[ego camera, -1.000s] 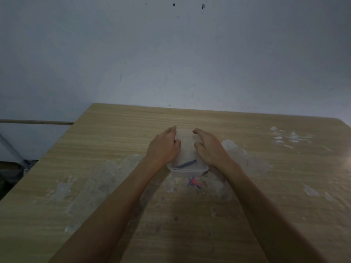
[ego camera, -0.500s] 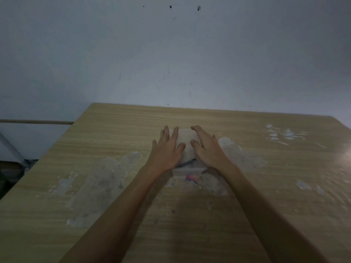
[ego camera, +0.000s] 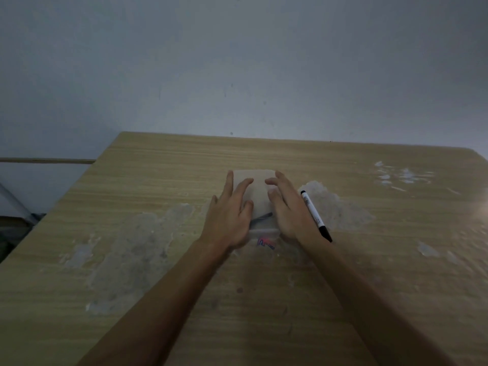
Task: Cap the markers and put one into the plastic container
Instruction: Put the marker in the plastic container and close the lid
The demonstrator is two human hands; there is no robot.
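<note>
A small clear plastic container [ego camera: 260,192] with its translucent lid on sits in the middle of the table. A dark marker [ego camera: 262,218] shows through it, lying at an angle inside. My left hand [ego camera: 229,216] rests flat on the lid's left side, fingers spread. My right hand [ego camera: 289,210] lies on the right side, fingers slightly curled over the lid. A second marker [ego camera: 315,215], white-bodied with black caps at both ends, lies on the table just right of my right hand.
The wooden table [ego camera: 158,260] has pale scuffed patches around the container and at the far right. A red and blue sticker [ego camera: 265,243] shows at the container's near end. A plain wall [ego camera: 237,62] rises behind the table's far edge.
Both hands moved from gripping the container's sides to lying flatter on its lid with fingers spread. The marker beside my right hand has come into view.
</note>
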